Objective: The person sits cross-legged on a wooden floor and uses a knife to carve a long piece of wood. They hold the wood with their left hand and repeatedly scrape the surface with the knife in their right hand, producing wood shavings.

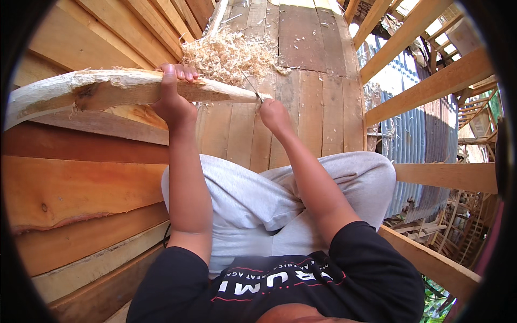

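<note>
My left hand (pixel 173 94) grips a long, pale, partly shaved wooden pole (pixel 97 91) that runs from the far left to a tapered tip near the middle. My right hand (pixel 273 114) is closed around the handle of a thin-bladed knife (pixel 251 86). The blade angles up and left and rests against the pole's tapered end. A heap of curly wood shavings (pixel 229 54) lies on the planks just beyond the pole. I sit on the plank floor with grey trousers (pixel 253 199) and a black shirt.
Stacked wooden boards (pixel 81 183) fill the left side. The plank floor (pixel 312 81) stretches ahead. Timber railing beams (pixel 425 86) cross on the right, with corrugated metal sheeting (pixel 414 134) and more timber framing below and beyond them.
</note>
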Tool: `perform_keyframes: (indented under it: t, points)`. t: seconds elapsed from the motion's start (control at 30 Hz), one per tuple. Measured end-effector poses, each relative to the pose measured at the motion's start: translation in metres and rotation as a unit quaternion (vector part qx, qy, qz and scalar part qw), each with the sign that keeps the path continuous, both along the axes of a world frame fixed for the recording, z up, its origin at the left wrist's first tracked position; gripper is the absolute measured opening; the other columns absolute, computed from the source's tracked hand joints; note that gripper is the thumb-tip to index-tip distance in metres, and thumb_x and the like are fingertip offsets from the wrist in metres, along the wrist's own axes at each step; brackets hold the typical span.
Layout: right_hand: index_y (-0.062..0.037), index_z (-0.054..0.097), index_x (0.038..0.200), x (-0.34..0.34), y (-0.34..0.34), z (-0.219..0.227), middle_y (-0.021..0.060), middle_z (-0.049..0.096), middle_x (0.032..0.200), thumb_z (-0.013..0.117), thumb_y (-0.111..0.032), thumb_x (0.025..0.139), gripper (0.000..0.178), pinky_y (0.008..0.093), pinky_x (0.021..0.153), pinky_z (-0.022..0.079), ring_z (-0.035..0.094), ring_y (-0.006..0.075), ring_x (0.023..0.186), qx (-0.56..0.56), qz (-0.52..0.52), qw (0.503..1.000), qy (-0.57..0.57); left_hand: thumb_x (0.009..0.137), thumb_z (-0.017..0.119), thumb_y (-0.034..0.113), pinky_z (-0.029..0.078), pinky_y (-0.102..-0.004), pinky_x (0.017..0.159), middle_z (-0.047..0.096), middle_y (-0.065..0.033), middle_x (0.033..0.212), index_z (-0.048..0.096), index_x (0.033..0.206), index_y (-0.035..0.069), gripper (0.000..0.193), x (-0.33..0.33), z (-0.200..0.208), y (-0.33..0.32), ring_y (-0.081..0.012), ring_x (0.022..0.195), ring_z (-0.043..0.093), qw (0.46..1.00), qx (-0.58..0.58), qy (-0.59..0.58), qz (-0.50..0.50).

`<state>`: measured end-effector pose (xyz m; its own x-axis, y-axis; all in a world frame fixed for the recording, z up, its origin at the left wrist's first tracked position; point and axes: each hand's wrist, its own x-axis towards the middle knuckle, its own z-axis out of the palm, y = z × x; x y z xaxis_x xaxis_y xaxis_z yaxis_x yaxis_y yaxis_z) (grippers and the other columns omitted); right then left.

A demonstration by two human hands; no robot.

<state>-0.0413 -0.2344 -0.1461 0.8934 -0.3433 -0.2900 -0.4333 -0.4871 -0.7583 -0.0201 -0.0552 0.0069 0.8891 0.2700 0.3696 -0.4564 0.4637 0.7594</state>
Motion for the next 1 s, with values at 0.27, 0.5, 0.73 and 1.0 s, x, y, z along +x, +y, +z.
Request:
perform_keyframes:
  t: [0.27,0.5,0.73,1.0]
  points:
    - [0.0093,0.066,0.083,0.0,0.033,0.062,0.0334,0.064,0.091,0.03,-0.033,0.095,0.057,0.0517,0.086,0.047,0.062,0.0485,0.091,0.025,0.055,0.998,-0.017,0.085,0.058,0.015,0.045,-0.0377,0.071,0.043,-0.0029,0.07,0.049,0.083,0.008,0.012,-0.004,0.0,0.0,-0.0181,0.067,0.046,1.0,-0.011,0.01,-0.002]
    - [0.0084,0.066,0.081,-0.005,0.031,0.053,0.0324,0.065,0.087,0.03,-0.034,0.096,0.057,0.0522,0.083,0.047,0.063,0.0481,0.087,0.01,0.043,0.998,-0.036,0.085,0.059,0.014,0.045,-0.0379,0.072,0.044,-0.0032,0.071,0.049,0.083,0.008,0.012,-0.001,0.002,-0.004,-0.0175,0.068,0.046,0.999,0.001,0.006,0.035]
    - [0.0075,0.067,0.081,-0.005,0.038,0.059,0.0322,0.065,0.088,0.031,-0.033,0.096,0.057,0.0524,0.083,0.048,0.063,0.0477,0.088,0.001,0.044,0.998,-0.048,0.086,0.059,0.014,0.045,-0.037,0.072,0.045,-0.0029,0.071,0.049,0.085,0.008,0.011,0.001,0.006,-0.005,-0.0166,0.067,0.046,0.999,-0.006,0.013,0.035]
    - [0.0062,0.067,0.08,-0.01,0.031,0.069,0.032,0.065,0.088,0.031,-0.032,0.096,0.055,0.0529,0.082,0.048,0.063,0.0473,0.088,-0.011,0.069,0.997,-0.041,0.085,0.059,0.013,0.046,-0.0373,0.072,0.046,-0.0034,0.072,0.05,0.086,0.008,0.01,-0.001,0.001,-0.002,-0.0175,0.068,0.047,0.999,-0.015,0.006,0.037]
